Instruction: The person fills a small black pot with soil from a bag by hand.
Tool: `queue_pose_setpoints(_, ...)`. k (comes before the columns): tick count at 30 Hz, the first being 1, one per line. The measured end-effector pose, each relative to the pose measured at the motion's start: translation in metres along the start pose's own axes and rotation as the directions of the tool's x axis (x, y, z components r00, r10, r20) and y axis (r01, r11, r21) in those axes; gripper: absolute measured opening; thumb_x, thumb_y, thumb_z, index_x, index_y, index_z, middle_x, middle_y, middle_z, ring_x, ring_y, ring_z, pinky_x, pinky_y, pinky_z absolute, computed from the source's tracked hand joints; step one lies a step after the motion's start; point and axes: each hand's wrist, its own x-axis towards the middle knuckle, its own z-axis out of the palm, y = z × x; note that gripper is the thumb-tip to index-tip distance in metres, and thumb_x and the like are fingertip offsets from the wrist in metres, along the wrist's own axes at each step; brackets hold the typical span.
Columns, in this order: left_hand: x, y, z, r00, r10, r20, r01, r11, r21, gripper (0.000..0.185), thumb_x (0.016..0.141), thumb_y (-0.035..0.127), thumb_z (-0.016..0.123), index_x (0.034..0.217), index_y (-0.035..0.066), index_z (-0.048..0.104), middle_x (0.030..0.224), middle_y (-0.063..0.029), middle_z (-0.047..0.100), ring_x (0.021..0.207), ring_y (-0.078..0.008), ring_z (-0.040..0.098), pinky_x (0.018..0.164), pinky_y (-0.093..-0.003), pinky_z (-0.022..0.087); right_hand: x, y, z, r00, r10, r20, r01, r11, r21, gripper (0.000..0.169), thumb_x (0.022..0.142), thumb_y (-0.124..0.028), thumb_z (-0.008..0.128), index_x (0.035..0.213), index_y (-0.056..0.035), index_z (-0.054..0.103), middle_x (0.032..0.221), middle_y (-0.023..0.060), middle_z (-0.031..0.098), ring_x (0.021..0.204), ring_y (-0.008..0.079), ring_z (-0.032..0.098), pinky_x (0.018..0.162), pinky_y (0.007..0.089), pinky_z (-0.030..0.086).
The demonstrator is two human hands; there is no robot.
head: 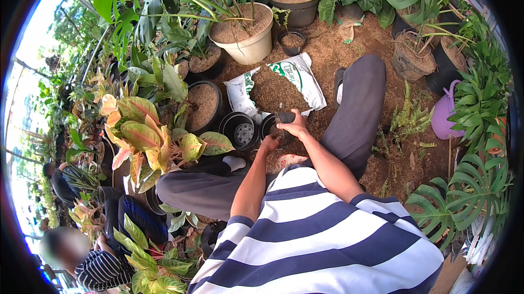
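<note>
My right hand [298, 125] grips a small black pot [284, 118], which is tipped on its side just above a larger black pot [267, 124]. Close below it, my left hand [270, 143] has its fingers curled by the brown potting mix at the small pot's mouth. Whether those fingers hold anything is hidden. In front of both hands lies a torn-open white plastic sack [305, 73] with green print. Brown potting mix [278, 91] shows through its wide opening. A second black pot [238, 131], with drainage holes in its base, stands left of my hands.
A broad-leaved plant with yellow and pink leaves [143, 130] leans in from the left. Beyond the sack stand a white pot [249, 48] and a little black pot [292, 41]. A purple pot [446, 114] is at right. Another person [104, 267] sits at lower left.
</note>
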Motion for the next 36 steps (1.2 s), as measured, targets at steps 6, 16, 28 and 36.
queue_pose_setpoints(6,-0.009,0.01,-0.003,1.0,-0.019,-0.003,0.019,1.0,0.003,0.066,0.088,0.035,0.064,0.131,-0.011,0.048,0.13,-0.0266,0.055,0.123,-0.0337,0.053,0.102,-0.0395,0.041,0.0,-0.002,-0.002,1.0,-0.001,0.021,0.001,1.0,0.011,0.105,0.052,-0.038,0.091,0.14,-0.0124,0.04,0.133,0.024,0.039,0.122,0.0364,0.046,0.101,0.04,0.043)
queue_pose_setpoints(16,-0.007,0.009,-0.002,0.999,0.025,0.026,-0.025,0.999,-0.021,0.058,0.087,0.027,0.062,0.131,-0.009,0.05,0.127,-0.0242,0.058,0.119,-0.0316,0.056,0.1,-0.0389,0.042,0.002,0.003,-0.001,0.993,-0.004,0.116,0.012,0.998,-0.064,0.106,0.049,-0.046,0.09,0.138,-0.0122,0.043,0.131,0.0254,0.044,0.124,0.0371,0.045,0.103,0.0414,0.042)
queue_pose_setpoints(28,0.003,-0.002,0.003,0.998,0.064,0.015,-0.064,0.998,-0.025,0.052,0.088,0.022,0.06,0.13,-0.007,0.052,0.125,-0.0223,0.06,0.117,-0.0292,0.057,0.099,-0.038,0.043,-0.002,0.004,0.0,0.99,-0.052,0.129,0.064,0.994,-0.085,0.106,0.048,-0.048,0.089,0.138,-0.0131,0.044,0.133,0.0251,0.044,0.125,0.0382,0.044,0.104,0.0423,0.04)
queue_pose_setpoints(36,-0.004,0.005,0.0,0.999,0.047,0.019,-0.046,0.998,-0.039,0.05,0.088,0.021,0.06,0.129,-0.007,0.053,0.124,-0.0221,0.061,0.117,-0.03,0.057,0.099,-0.0382,0.043,-0.005,0.0,-0.003,0.989,-0.042,0.145,0.054,0.995,-0.081,0.107,0.047,-0.047,0.089,0.138,-0.014,0.044,0.133,0.026,0.042,0.124,0.0398,0.045,0.104,0.0422,0.04)
